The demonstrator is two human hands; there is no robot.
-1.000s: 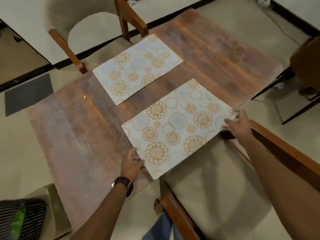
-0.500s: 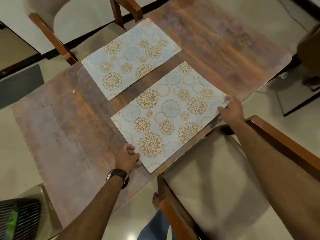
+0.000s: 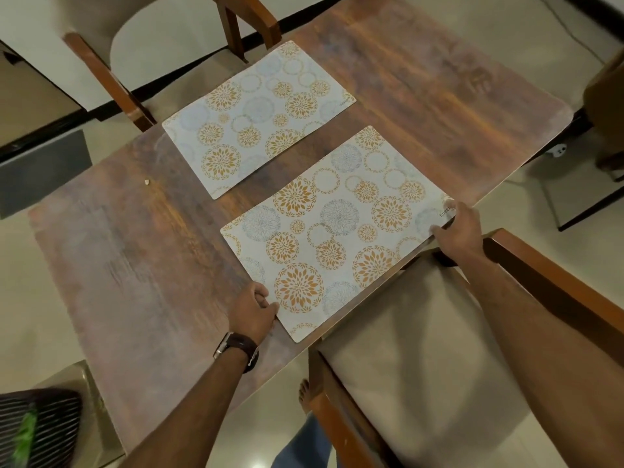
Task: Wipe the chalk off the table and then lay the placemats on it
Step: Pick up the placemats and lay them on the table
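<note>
wooden worktop (image 3: 422,82) already carries the far placemat (image 3: 260,116); left hand (image 3: 251,314) and right hand (image 3: 459,231) each pinch a corner of the near placemat (image 3: 334,231); better to square it parallel before letting go.

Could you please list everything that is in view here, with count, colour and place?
table: one, brown wood with pale hazy patches, centre.
near placemat: one, white with orange and blue-grey circles, flat at the table's near edge.
far placemat: one, same pattern, flat beyond the first, apart from it.
small pale bit: one, on the table left of the far placemat.
near chair: one, brown wood with beige seat, lower right.
far chair: one, same colours, top left.
dark striped thing: one, black with a green part, bottom left.
bare foot: one, under the table edge.
wristwatch: one, dark strap, left wrist.
left hand: grip on the near placemat's left edge.
right hand: grip on its right corner.
</note>
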